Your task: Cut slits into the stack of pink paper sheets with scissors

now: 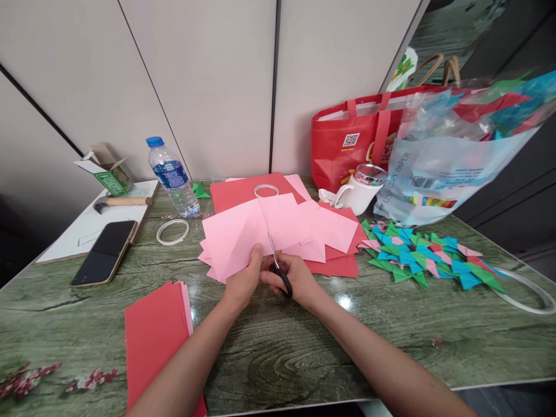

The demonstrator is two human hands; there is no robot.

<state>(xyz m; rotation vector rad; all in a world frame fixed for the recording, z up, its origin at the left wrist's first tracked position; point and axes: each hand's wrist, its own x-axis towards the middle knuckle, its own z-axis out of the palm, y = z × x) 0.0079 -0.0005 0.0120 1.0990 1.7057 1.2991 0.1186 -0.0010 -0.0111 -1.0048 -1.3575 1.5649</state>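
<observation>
A pink sheet of paper (234,231) is pinched at its near edge by my left hand (245,278), thumb on top. My right hand (295,278) is closed round the black handles of a pair of scissors (282,280). The scissor blades point away from me into the pink paper, and a slit runs on from their tips towards its far edge. Beneath and to the right lie more pink pieces (341,227), overlapping on red sheets (334,267). Another red sheet (230,191) lies behind, with a roll of tape (266,187) on it.
Left stand a water bottle (174,179), a phone (104,253), a hammer (125,201) and a second tape roll (172,231). Red paper (156,336) lies near my left forearm. To the right are a white mug (360,191), folded paper pieces (412,255), a red bag (330,150) and a plastic bag (434,174).
</observation>
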